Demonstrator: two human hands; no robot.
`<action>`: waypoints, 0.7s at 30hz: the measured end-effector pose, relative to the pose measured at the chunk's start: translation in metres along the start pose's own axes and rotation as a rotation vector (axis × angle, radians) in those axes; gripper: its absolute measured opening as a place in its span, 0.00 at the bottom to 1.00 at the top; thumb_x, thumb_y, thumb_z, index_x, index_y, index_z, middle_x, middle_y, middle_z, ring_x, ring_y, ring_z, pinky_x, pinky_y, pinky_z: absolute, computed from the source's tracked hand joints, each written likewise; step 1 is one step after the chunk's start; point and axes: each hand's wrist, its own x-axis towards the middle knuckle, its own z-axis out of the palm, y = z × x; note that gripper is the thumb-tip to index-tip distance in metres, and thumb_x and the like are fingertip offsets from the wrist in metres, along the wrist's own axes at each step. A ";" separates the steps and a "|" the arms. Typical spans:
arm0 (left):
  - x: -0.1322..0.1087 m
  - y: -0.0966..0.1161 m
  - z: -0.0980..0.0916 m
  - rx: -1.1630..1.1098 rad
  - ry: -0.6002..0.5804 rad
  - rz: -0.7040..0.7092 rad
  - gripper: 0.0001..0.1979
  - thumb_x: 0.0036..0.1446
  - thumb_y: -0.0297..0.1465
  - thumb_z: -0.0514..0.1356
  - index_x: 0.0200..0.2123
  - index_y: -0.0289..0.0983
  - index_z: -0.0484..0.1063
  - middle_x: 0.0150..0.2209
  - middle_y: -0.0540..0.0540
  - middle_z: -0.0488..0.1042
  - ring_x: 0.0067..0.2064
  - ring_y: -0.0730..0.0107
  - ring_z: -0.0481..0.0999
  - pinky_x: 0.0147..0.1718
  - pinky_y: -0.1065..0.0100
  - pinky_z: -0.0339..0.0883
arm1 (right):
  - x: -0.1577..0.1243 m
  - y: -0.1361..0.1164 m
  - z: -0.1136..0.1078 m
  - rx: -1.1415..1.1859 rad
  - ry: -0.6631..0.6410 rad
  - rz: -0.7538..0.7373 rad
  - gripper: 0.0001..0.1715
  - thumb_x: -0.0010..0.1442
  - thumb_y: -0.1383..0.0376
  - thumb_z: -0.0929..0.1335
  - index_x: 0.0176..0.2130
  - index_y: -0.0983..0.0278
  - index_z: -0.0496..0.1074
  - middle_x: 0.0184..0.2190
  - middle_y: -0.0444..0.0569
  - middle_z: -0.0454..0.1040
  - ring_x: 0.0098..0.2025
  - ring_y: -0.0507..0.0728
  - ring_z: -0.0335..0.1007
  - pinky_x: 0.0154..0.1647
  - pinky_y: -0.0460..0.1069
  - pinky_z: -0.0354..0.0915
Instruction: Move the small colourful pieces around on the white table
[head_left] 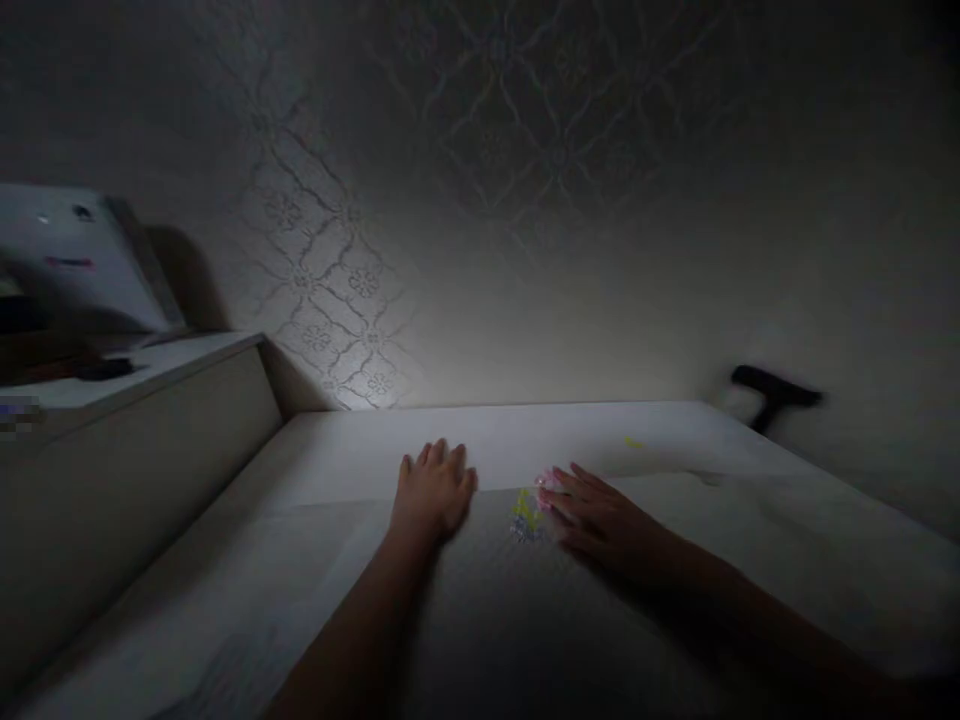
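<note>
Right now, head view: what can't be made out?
Small coloured bits beside the right hand: too small and dim to identify; the pink one sits at its fingers, contact unclear.
Black object by the wall, right: blurred, shape unclear.
Things on the left shelf: dark, blurred, cut by the left edge.
Pale surface under the left hand: material unclear in the dark.

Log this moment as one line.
left hand: flat on white sheet | right hand: flat, fingertips by coloured print | light: dim
</note>
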 end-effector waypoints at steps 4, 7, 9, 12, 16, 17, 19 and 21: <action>-0.001 0.001 -0.001 -0.001 0.020 0.007 0.25 0.70 0.40 0.43 0.65 0.39 0.61 0.69 0.36 0.59 0.69 0.51 0.57 0.64 0.44 0.53 | -0.016 0.012 -0.004 -0.039 0.040 -0.020 0.21 0.70 0.61 0.62 0.58 0.60 0.73 0.60 0.54 0.72 0.65 0.62 0.64 0.67 0.65 0.57; -0.001 0.001 0.000 -0.009 0.022 0.002 0.25 0.70 0.40 0.43 0.65 0.39 0.62 0.69 0.35 0.60 0.69 0.50 0.58 0.64 0.43 0.52 | -0.037 0.028 -0.005 -0.165 0.050 0.042 0.18 0.69 0.61 0.62 0.53 0.59 0.76 0.57 0.53 0.75 0.62 0.63 0.67 0.65 0.66 0.60; -0.001 0.001 0.001 -0.013 0.020 0.001 0.26 0.70 0.41 0.42 0.65 0.40 0.61 0.69 0.36 0.60 0.69 0.51 0.58 0.64 0.43 0.52 | -0.052 0.046 -0.006 -0.238 0.047 0.104 0.18 0.69 0.62 0.61 0.49 0.58 0.78 0.54 0.53 0.77 0.59 0.63 0.70 0.64 0.67 0.61; 0.000 0.001 0.001 -0.024 0.024 0.001 0.26 0.70 0.41 0.42 0.65 0.40 0.61 0.69 0.36 0.59 0.69 0.50 0.57 0.64 0.43 0.52 | -0.074 0.084 -0.007 -0.316 0.049 0.239 0.22 0.69 0.62 0.58 0.47 0.60 0.79 0.51 0.55 0.79 0.55 0.64 0.74 0.63 0.66 0.62; 0.000 0.001 0.001 -0.026 0.007 -0.005 0.26 0.70 0.40 0.43 0.66 0.40 0.60 0.69 0.36 0.58 0.70 0.50 0.56 0.64 0.43 0.51 | -0.092 0.136 -0.009 -0.360 0.000 0.460 0.25 0.67 0.58 0.56 0.44 0.63 0.79 0.48 0.60 0.79 0.51 0.66 0.75 0.62 0.66 0.62; 0.000 0.001 0.000 -0.025 0.005 -0.008 0.26 0.70 0.40 0.43 0.66 0.40 0.60 0.70 0.36 0.58 0.70 0.50 0.56 0.64 0.43 0.51 | -0.094 0.146 -0.010 -0.366 -0.010 0.502 0.26 0.67 0.58 0.56 0.43 0.64 0.78 0.47 0.61 0.79 0.51 0.67 0.75 0.61 0.66 0.63; 0.000 0.001 0.000 -0.022 0.004 -0.014 0.26 0.70 0.40 0.43 0.66 0.40 0.60 0.70 0.36 0.58 0.70 0.50 0.56 0.65 0.43 0.51 | -0.097 0.161 -0.011 -0.381 -0.009 0.571 0.27 0.67 0.59 0.54 0.41 0.64 0.78 0.45 0.62 0.79 0.49 0.67 0.76 0.57 0.66 0.65; 0.000 0.000 0.000 -0.018 0.011 -0.003 0.26 0.70 0.41 0.42 0.66 0.40 0.60 0.69 0.36 0.58 0.70 0.50 0.56 0.64 0.43 0.51 | -0.096 0.168 -0.011 -0.401 0.032 0.582 0.28 0.67 0.59 0.53 0.39 0.64 0.77 0.41 0.64 0.79 0.48 0.68 0.76 0.54 0.65 0.68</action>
